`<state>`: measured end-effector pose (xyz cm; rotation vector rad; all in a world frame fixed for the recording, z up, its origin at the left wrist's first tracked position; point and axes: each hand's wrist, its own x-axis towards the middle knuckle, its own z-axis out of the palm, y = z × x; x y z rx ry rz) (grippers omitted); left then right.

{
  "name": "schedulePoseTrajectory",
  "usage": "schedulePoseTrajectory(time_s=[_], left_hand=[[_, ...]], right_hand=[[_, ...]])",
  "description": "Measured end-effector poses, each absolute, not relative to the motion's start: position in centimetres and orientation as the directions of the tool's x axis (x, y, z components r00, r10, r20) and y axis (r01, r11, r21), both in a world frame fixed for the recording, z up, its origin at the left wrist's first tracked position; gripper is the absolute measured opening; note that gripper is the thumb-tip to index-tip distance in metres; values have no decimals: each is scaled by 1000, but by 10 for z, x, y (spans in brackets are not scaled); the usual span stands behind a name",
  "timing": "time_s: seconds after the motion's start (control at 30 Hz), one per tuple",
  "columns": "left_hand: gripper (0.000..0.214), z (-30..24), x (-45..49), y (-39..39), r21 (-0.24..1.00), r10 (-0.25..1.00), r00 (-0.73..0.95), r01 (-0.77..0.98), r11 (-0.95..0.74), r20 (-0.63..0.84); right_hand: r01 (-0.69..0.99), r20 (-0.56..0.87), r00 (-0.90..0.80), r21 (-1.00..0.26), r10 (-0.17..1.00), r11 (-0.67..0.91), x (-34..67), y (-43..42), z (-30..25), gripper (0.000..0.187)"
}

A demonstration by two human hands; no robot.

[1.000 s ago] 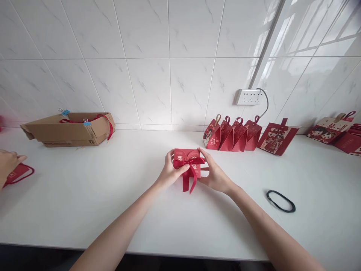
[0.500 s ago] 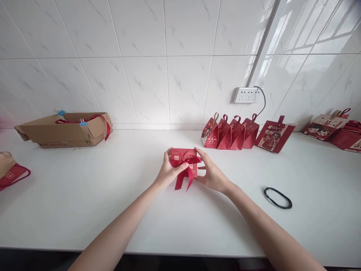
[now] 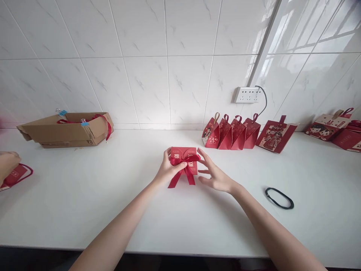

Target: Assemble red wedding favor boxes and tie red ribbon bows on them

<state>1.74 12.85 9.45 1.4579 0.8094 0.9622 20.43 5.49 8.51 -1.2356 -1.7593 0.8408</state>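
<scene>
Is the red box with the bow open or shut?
Shut: the red box has its top flaps folded over, with the bow tied across.

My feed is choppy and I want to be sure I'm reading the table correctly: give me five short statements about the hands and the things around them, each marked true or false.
1. The left hand holds the small red box, its thumb at the bow. True.
2. The right hand is closed in a fist. False: its fingers are spread beside the box's right side.
3. Red ribbon hangs over the right end of the cardboard box. True.
4. The black loop lies to the left of the left hand. False: it lies over on the right, beyond the right hand.
5. The wall socket is above the row of red boxes with loop handles. True.
</scene>
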Motion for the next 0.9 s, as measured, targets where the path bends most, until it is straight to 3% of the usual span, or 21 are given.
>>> schedulePoseTrajectory(time_s=[0.13, 0.2, 0.33, 0.5, 0.7, 0.9], left_hand=[[64, 93, 18, 130, 991, 914, 386, -23, -129, 128], [65, 92, 19, 130, 991, 919, 373, -9, -133, 127], [68, 92, 19, 129, 991, 916, 380, -14, -135, 130], [67, 91, 19, 130, 989, 908, 391, -42, -144, 149], [64, 93, 19, 129, 991, 908, 397, -52, -124, 134], [62, 94, 19, 126, 989, 910, 387, -76, -126, 146]], right_hand=[[380, 103, 54, -922, 993, 75, 200, 52, 96, 43], [478, 25, 124, -877, 992, -38, 198, 50, 100, 39], [582, -191, -51, -804, 980, -126, 196, 45, 105, 43], [513, -173, -177, -856, 969, -60, 192, 44, 101, 33], [483, -244, -194, -867, 950, -124, 192, 45, 103, 26], [422, -326, -246, -884, 913, -202, 191, 46, 102, 31]])
